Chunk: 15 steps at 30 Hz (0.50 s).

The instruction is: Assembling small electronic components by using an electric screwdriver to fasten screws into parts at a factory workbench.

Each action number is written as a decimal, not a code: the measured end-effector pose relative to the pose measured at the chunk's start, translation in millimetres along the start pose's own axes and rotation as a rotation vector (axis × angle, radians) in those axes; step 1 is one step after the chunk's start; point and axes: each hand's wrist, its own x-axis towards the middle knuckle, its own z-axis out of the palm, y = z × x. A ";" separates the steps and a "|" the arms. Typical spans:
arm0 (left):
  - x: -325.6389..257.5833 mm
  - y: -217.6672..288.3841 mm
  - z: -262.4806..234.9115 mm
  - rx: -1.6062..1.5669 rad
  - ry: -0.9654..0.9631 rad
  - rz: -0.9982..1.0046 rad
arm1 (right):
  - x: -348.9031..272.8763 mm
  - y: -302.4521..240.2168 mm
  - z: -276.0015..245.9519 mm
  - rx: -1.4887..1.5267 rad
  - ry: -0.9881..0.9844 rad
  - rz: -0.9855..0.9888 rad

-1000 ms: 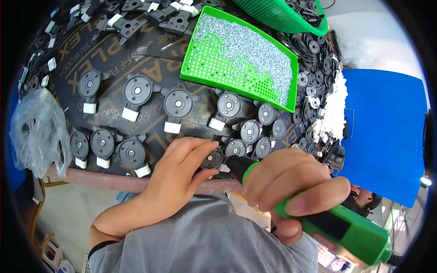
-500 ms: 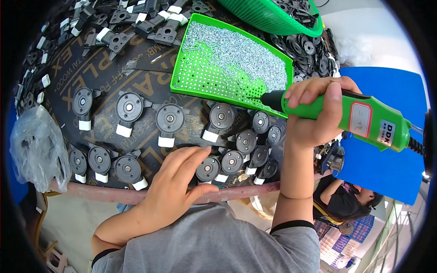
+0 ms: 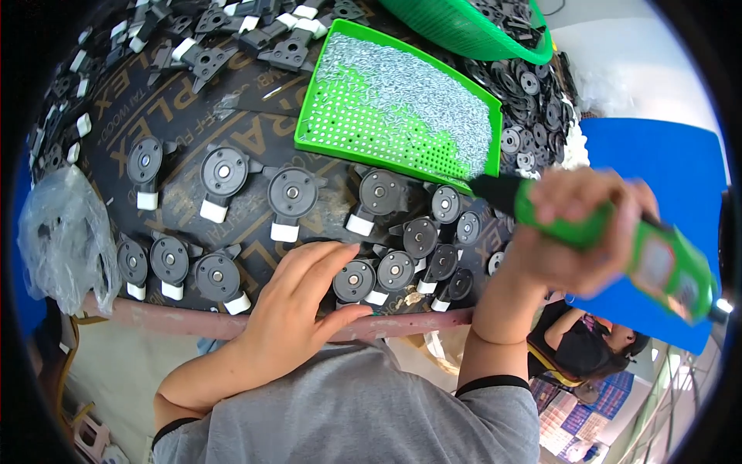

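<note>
Right hand (image 3: 576, 236) clenched on green electric screwdriver (image 3: 618, 240), right of centre | left hand (image 3: 297, 298) flat, fingers loose, touching round black part (image 3: 354, 280), lower centre | green tray (image 3: 348, 127) of screws above | black parts (image 3: 292, 193) in rows between | plastic bag (image 3: 66, 240) far left.

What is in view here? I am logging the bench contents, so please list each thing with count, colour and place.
perforated tray: one, green, top centre, half covered with small silvery screws
round parts: many, black with white tabs, in rows on the dark board
basket: one, green, top edge
plastic bag: one, clear, left
blue sheet: one, right
left hand: flat beside a round part
right hand: gripping the green electric screwdriver
</note>
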 end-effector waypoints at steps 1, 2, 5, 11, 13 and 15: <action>3.1 2.3 0.7 -0.026 -0.015 0.016 | -0.8 -22.7 1.6 -0.030 -0.060 -0.040; 2.2 2.0 0.2 -0.017 -0.004 -0.009 | -5.2 -36.9 7.1 -0.029 -0.123 -0.066; 1.7 0.8 -0.8 -0.020 -0.025 0.012 | -25.6 -52.0 27.0 0.057 -0.325 -0.052; 0.2 -1.1 2.4 -0.056 0.010 -0.004 | -53.8 -38.3 41.5 0.024 -0.582 -0.020; -0.1 -0.7 2.7 -0.065 0.014 -0.005 | -54.1 -33.0 40.0 0.048 -0.591 -0.010; -0.6 -1.1 3.3 -0.073 0.019 -0.018 | -54.4 -27.6 39.4 0.071 -0.600 -0.002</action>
